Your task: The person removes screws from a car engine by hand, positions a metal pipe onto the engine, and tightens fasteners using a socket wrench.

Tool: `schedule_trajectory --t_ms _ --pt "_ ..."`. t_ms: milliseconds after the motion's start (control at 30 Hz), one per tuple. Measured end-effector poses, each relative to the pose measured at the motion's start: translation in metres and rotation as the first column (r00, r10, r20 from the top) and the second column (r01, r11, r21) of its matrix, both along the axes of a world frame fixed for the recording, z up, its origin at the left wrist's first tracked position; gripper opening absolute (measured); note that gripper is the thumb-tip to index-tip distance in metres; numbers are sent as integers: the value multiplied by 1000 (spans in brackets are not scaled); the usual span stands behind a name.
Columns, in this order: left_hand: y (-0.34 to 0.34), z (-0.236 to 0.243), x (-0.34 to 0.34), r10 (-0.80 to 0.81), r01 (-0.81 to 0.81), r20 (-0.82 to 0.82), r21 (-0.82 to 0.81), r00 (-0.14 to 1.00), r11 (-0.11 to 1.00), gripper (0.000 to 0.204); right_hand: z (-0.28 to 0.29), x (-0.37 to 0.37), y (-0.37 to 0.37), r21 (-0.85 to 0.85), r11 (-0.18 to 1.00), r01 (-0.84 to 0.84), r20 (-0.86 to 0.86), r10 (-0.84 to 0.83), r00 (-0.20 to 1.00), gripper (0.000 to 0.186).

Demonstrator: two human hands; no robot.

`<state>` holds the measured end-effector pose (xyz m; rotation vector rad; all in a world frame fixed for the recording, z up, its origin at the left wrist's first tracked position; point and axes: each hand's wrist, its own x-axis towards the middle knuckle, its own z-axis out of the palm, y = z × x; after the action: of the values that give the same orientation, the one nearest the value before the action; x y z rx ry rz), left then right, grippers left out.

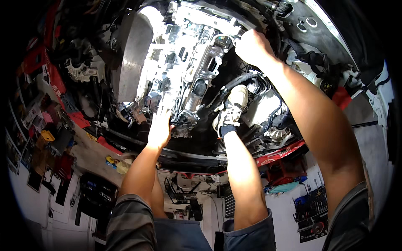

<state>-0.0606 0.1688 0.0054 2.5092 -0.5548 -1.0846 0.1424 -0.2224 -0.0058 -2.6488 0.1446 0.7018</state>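
A brightly lit car engine (180,62) fills the upper middle of the head view, its top washed out by glare. My left hand (161,127) rests on the engine's near end with its fingers stretched out, holding nothing I can see. At the engine's far right corner, my right hand (253,47) is closed in a fist. A thin, pale curved line (226,37) meets that fist; whether my fingers grip it or something else is hidden. The dark opening of a port (212,63) shows on the engine's right side, nearer than my right hand.
My shoe (234,106) stands inside the engine bay, beside a dark wiring harness (247,79). A grey metal panel (133,58) rises left of the engine. Red covers (280,154) lie along the bay's near edge. Tools hang on a dark board (312,213) at lower right.
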Motion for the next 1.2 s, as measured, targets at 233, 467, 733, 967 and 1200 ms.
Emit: schedule_trajectory --t_ms 233,467,733,967,1200 --pt "18 -2 8 -103 102 -17 -75 995 992 64 54 23 44 135 714 687 -429 -583 690 20" --pt "19 -50 42 -129 118 -6 -369 992 922 53 -6 14 -12 279 957 -79 41 71 997 13" --pt "16 -39 22 51 -42 19 -314 999 948 49 23 2 33 207 463 862 -520 -694 498 27" --pt "15 -34 25 54 -40 36 -315 998 948 56 23 20 12 136 951 278 -264 -236 935 21" --pt "-83 -21 75 385 3 373 -721 844 692 50 26 -1 42 373 -83 924 -625 -759 184 11"
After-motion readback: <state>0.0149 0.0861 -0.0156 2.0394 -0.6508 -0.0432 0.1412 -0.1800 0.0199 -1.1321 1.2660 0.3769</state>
